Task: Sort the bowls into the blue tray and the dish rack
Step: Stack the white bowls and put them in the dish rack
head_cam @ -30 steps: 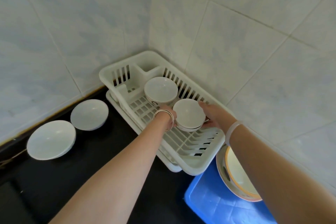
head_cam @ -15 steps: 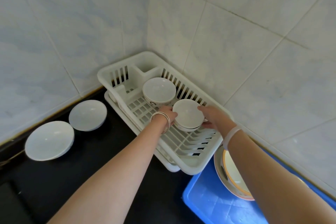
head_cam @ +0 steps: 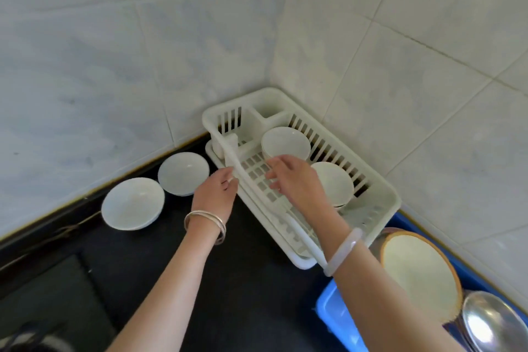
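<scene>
dish rack (head_cam: 380,200): two white bowls (head_cam: 285,141) | blue tray (head_cam: 340,320): rimmed bowl (head_cam: 420,268) | hands (head_cam: 297,180): both released, empty

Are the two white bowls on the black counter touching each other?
Apart. The head view shows a dark strip of counter between the nearer bowl and the farther bowl.

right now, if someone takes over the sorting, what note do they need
Left hand: empty, open, at the dish rack's near rail.
Right hand: empty, open, over the rack floor.
Done: two white bowls in the rack, far one and near one.
The blue tray holds an orange-rimmed bowl and a steel bowl.
Left: two white bowls on the black counter, large and smaller.
</scene>
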`<move>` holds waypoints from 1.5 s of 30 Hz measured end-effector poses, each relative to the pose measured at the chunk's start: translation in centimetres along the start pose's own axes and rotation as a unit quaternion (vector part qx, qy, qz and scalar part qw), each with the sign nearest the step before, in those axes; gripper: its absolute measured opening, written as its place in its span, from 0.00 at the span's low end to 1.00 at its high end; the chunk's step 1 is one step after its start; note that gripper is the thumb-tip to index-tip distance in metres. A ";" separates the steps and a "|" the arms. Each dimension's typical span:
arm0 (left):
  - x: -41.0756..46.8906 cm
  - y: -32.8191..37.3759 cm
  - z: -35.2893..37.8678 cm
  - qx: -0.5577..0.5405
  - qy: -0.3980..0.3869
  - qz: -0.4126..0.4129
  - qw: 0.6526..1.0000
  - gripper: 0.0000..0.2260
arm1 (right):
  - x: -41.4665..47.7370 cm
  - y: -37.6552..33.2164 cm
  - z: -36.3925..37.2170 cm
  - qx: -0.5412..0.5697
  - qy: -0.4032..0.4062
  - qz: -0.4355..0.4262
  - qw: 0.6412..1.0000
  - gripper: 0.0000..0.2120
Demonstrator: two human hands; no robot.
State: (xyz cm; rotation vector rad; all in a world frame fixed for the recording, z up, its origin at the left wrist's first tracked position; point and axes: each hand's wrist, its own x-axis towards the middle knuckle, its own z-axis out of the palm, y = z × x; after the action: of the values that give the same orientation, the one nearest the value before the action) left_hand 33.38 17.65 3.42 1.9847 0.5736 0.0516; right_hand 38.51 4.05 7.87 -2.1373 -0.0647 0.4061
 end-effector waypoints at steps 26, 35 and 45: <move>1.3 -17.5 -8.2 -0.243 0.279 -0.209 0.905 0.24 | 8.0 0.7 16.9 0.083 -0.027 0.118 0.989 0.05; 1.3 -16.8 -8.8 -0.413 0.280 -0.210 0.841 0.15 | 6.2 -3.3 17.9 0.026 -0.110 0.026 0.993 0.08; 1.3 -16.8 -9.8 -0.426 0.255 -0.239 0.835 0.15 | 4.9 -3.8 20.9 -0.091 -0.130 0.007 0.987 0.06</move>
State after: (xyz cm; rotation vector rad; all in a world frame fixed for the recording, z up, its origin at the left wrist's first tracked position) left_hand 25.55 32.50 -6.58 0.9004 1.1429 0.4567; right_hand 37.07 23.86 -1.05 -2.2528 -0.2427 0.7093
